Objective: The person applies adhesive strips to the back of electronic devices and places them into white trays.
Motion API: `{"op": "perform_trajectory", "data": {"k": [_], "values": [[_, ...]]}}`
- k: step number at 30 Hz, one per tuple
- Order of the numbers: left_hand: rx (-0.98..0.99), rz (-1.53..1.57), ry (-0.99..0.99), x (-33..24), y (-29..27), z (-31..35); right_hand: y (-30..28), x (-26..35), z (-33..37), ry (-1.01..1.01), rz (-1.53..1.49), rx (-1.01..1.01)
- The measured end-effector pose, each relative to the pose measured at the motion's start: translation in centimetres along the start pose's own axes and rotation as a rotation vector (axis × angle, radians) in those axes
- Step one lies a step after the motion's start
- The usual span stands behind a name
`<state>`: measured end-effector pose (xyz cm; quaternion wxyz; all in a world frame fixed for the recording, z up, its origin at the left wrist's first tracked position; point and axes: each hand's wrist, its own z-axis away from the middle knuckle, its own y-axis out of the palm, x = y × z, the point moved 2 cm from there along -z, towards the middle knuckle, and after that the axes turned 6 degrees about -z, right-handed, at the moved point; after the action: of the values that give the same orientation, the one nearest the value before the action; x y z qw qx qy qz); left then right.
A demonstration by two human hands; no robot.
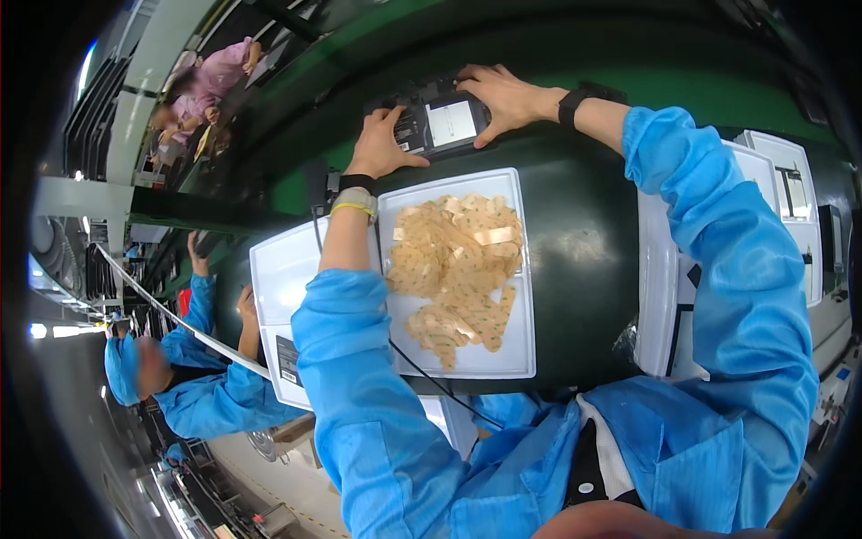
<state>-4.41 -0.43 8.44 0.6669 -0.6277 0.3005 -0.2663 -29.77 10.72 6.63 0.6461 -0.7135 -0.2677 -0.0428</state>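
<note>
Apparently, we are positioning a black device with a white panel on the dark green surface, just beyond a white tray of tan strips. Our left hand and right hand are gripping its opposite ends, thumbs spread from fingers; the next move is probably calling for even, steady handling.

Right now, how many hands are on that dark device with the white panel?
2: the left hand at the left side of the dark device, and the right hand at its right side. No other hand shows there.
</note>
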Motion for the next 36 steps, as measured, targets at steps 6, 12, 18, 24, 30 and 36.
{"op": "perform_trajectory", "data": {"k": [6, 12, 18, 24, 30, 36], "values": [[-0.004, -0.163, 0.029, 1.3, 1.2, -0.8, -0.4, -0.3, -0.9, -0.017, 0.254, 0.063], [-0.106, -0.224, 0.066, 0.4, 2.9, 0.2, 0.4, 1.3, -1.3, -0.03, 0.402, 0.094], [-0.205, -0.182, 0.052, -0.5, 4.9, 0.6, 3.1, 3.2, -0.9, -0.16, 0.397, 0.069], [-0.326, -0.299, -0.091, 2.8, 5.4, 1.9, 2.9, 1.2, -2.2, -0.203, 0.28, 0.088], [0.12, -0.325, -0.26, -1.3, 2.0, 1.0, 2.3, 3.8, -3.1, -0.213, 0.193, 0.06], [-0.231, 0.092, 0.043, -8.2, -8.3, 12.3, 3.1, 4.1, -3.9, -0.188, 0.247, 0.113]]}}
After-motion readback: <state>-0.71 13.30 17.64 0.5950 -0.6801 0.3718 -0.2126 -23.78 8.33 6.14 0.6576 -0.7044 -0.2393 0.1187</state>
